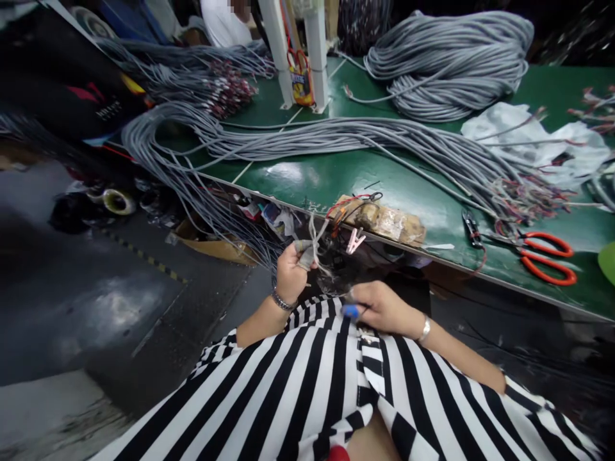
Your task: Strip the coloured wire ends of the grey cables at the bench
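L hand [292, 274] pinching wire ends [314, 238]; R hand [382, 308] curled, can't tell grip; cardbd box [211, 248] nr bench [446, 208], contents unclear

Pale, thin strands [314, 246] form a loose, splayed bundle, pinched in the left hand [292, 274]; some rise above the fingertips, others droop toward the right. A small blue-ended object [350, 312], blurred, pokes leftward from the curled right hand [379, 308]; it sits nearer the body, apart from the strands; its other end is hidden.
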Available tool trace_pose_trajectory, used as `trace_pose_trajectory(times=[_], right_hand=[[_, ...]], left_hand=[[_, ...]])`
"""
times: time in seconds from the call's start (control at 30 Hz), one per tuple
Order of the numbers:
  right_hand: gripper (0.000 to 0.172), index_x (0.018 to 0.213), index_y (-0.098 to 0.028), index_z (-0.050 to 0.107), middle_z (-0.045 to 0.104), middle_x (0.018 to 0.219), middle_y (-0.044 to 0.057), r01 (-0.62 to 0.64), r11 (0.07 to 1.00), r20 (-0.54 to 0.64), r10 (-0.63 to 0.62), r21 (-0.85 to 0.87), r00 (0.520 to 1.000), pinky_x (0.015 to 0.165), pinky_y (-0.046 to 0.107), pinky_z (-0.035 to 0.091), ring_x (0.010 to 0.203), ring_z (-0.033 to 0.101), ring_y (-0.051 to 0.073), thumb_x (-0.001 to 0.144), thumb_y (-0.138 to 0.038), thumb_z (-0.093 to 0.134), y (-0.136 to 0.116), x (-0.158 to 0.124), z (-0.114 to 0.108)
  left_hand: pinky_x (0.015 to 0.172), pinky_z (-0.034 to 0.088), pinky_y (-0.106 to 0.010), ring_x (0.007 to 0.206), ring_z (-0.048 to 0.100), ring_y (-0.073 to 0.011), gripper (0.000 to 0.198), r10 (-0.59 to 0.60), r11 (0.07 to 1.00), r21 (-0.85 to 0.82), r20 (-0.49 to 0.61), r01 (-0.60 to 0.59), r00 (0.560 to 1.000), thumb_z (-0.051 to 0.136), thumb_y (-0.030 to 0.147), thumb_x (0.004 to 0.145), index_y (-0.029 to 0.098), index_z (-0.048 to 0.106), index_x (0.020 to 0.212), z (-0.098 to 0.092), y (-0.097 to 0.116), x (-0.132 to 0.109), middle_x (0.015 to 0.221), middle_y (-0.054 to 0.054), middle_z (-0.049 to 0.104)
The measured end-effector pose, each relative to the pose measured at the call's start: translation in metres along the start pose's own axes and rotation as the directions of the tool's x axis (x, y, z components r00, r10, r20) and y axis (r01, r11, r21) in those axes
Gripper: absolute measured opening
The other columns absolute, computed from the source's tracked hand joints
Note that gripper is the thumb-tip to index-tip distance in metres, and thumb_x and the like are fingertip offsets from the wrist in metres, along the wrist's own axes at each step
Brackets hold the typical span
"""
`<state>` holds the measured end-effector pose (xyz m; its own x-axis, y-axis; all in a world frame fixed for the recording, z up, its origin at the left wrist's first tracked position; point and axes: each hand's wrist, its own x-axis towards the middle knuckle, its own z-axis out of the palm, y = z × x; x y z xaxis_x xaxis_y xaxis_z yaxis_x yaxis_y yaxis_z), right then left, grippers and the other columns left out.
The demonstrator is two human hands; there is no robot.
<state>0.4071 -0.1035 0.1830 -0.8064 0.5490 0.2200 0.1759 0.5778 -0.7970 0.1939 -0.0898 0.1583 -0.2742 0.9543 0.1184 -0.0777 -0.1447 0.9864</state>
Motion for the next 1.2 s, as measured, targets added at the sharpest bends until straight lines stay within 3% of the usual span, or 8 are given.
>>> trace_pose_trajectory(times=[0.13, 0.23, 0.37, 0.57, 0.77, 0.93, 1.03, 1.2], right_hand=[[0.035, 0.071, -0.019, 0.059, 0.050, 0.059, 0.000, -0.160, 0.981, -0.422, 0.193, 0.113, 0.886, 0.053, 0.026, 0.038, 0.053, 0.045, 0.012, 0.095, -0.036, 0.041, 0.007, -0.017, -0.013], [0.025, 0.099, -0.022, 0.065, 0.065, 0.087, 0.006, -0.134, 0.954, -0.534, 0.263, 0.269, 0.803, 0.073, 0.031, 0.050, 0.078, 0.061, 0.018, 0.092, -0.039, 0.048, -0.001, -0.019, -0.015], [0.035, 0.125, -0.024, 0.053, 0.064, 0.114, 0.009, -0.033, 0.937, -0.410, 0.183, 0.348, 0.894, 0.091, 0.036, 0.049, 0.102, 0.061, 0.021, 0.091, -0.033, 0.051, -0.010, -0.006, -0.008], [0.020, 0.100, -0.019, 0.063, 0.062, 0.100, 0.011, -0.022, 0.990, -0.305, -0.021, -0.137, 0.952, 0.070, 0.030, 0.049, 0.083, 0.059, 0.018, 0.088, -0.019, 0.047, -0.003, -0.002, -0.009], [0.021, 0.079, -0.017, 0.062, 0.058, 0.073, 0.003, -0.096, 0.978, -0.148, 0.124, 0.184, 0.981, 0.063, 0.026, 0.044, 0.066, 0.053, 0.013, 0.089, -0.032, 0.051, 0.032, -0.019, -0.032], [0.035, 0.073, -0.017, 0.059, 0.043, 0.051, -0.005, -0.338, 0.765, -0.426, 0.603, 0.548, 0.675, 0.044, 0.023, 0.029, 0.045, 0.033, 0.008, 0.080, -0.051, 0.061, 0.061, -0.029, -0.033], [0.049, 0.065, -0.017, 0.055, 0.040, 0.048, -0.005, -0.384, 0.690, -0.280, 0.644, 0.613, 0.712, 0.040, 0.023, 0.022, 0.041, 0.026, 0.006, 0.083, -0.062, 0.051, 0.060, -0.014, -0.023], [0.056, 0.077, -0.017, 0.055, 0.045, 0.051, -0.004, -0.300, 0.508, -0.143, 0.662, 0.807, 0.736, 0.037, 0.021, 0.016, 0.040, 0.026, 0.006, 0.076, -0.073, 0.049, 0.057, 0.029, -0.013]], left_hand=[[0.056, 0.047, -0.019, 0.055, 0.055, -0.0085, 0.027, -0.024, 1.000, 0.012, 0.219, 0.022, 0.975, 0.077, 0.037, 0.070, 0.015, 0.068, 0.084, -0.009, 0.008, -0.007, 0.062, 0.000, 0.063], [0.054, 0.046, -0.020, 0.054, 0.055, -0.0090, 0.029, -0.091, 0.995, 0.008, 0.389, 0.095, 0.917, 0.076, 0.038, 0.070, 0.014, 0.070, 0.084, -0.007, 0.011, -0.013, 0.063, -0.002, 0.064], [0.054, 0.045, -0.020, 0.053, 0.054, -0.0097, 0.031, -0.133, 0.983, -0.021, 0.592, 0.180, 0.795, 0.071, 0.043, 0.074, 0.012, 0.070, 0.079, 0.005, 0.012, -0.016, 0.061, -0.003, 0.062], [0.054, 0.046, -0.022, 0.054, 0.055, -0.0108, 0.032, -0.216, 0.954, 0.001, 0.695, 0.300, 0.685, 0.075, 0.043, 0.070, 0.012, 0.070, 0.076, 0.011, 0.011, -0.015, 0.062, -0.004, 0.062], [0.056, 0.049, -0.025, 0.058, 0.060, -0.0151, 0.035, -0.226, 0.941, 0.036, 0.805, 0.336, 0.548, 0.077, 0.046, 0.066, 0.012, 0.074, 0.073, -0.002, 0.009, -0.007, 0.066, -0.009, 0.067], [0.053, 0.048, -0.023, 0.055, 0.059, -0.0128, 0.027, -0.164, 0.976, -0.003, 0.638, 0.216, 0.753, 0.078, 0.039, 0.066, 0.013, 0.074, 0.075, -0.013, 0.013, 0.004, 0.064, -0.007, 0.066], [0.062, 0.051, -0.025, 0.063, 0.062, -0.0144, 0.022, -0.076, 0.994, 0.103, 0.501, 0.027, 0.862, 0.082, 0.030, 0.062, 0.015, 0.075, 0.077, -0.011, 0.010, 0.012, 0.070, -0.006, 0.069], [0.069, 0.052, -0.025, 0.068, 0.064, -0.0146, 0.020, 0.025, 0.987, 0.131, 0.467, -0.097, 0.884, 0.081, 0.025, 0.063, 0.016, 0.075, 0.079, 0.001, -0.002, 0.022, 0.076, -0.007, 0.071]])
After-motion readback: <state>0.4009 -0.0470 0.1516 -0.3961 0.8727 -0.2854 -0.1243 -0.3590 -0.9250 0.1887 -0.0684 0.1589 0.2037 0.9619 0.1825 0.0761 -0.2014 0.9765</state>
